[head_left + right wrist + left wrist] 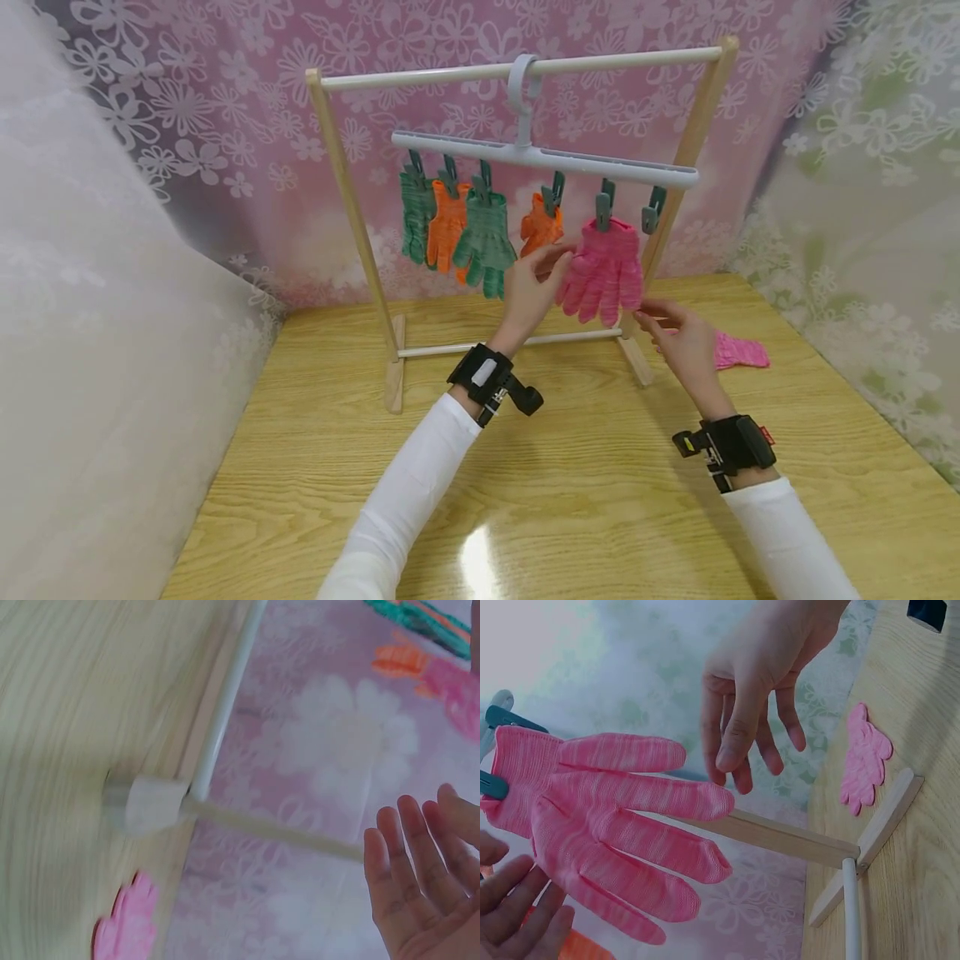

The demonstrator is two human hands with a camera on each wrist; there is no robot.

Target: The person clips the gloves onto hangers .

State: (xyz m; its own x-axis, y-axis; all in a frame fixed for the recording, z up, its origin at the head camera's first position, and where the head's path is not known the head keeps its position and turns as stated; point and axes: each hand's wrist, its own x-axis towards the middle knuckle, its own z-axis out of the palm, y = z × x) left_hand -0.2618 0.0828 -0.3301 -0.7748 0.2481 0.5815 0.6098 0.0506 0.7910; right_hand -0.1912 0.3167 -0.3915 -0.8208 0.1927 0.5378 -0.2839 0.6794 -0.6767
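A pink knitted glove (606, 271) hangs fingers down from a dark green clip (603, 210) on a grey-white hanger (600, 162). My left hand (531, 290) is at the glove's left edge; in the left wrist view its loosely extended fingers (526, 904) lie against the glove's side. Near the lower right of the glove is my right hand (686, 340). The left wrist view shows a gap between those relaxed fingers (739, 739) and the glove's fingertips. From the right wrist camera, that palm (431, 900) appears with its fingers extended, holding nothing.
Green gloves (486, 237) and orange gloves (542, 225) hang from clips further left. Another clip (651, 212) is at the hanger's right end. A wooden rack (352, 208) with a white rod (420, 77) carries the hanger. Another pink glove (741, 350) lies on the table (570, 500).
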